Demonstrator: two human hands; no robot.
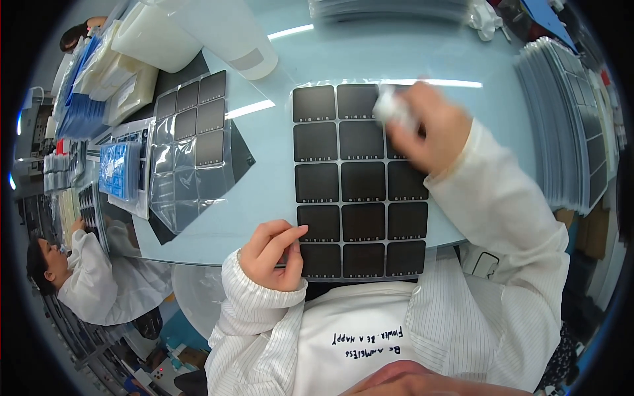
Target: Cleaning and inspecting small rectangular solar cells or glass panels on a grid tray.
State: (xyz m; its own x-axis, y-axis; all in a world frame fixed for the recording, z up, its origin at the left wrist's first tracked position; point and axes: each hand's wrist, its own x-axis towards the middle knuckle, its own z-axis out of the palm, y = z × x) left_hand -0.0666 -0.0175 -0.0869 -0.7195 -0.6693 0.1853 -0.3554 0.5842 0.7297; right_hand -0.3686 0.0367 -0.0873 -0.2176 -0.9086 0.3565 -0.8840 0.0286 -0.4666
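In front of me on the table lies a clear-edged sheet of dark rectangular panels (362, 182), set in rows of three. Its lower end reaches the table's near edge. My left hand (272, 256) is closed at the sheet's lower left edge, its fingers curled and the index fingertip touching the border. Over the sheet's upper right part is my right hand (432, 129), smeared by motion. It is closed on a crumpled white wipe (394, 109), which covers part of the top row. The panels beneath that hand are hidden.
A tall stack of similar sheets (558, 125) stands at the right, another stack (389, 8) at the far edge. Left are a partly filled panel sheet (191, 148), a translucent container (247, 56) and a blue packet (119, 171). A co-worker (99, 284) sits at far left.
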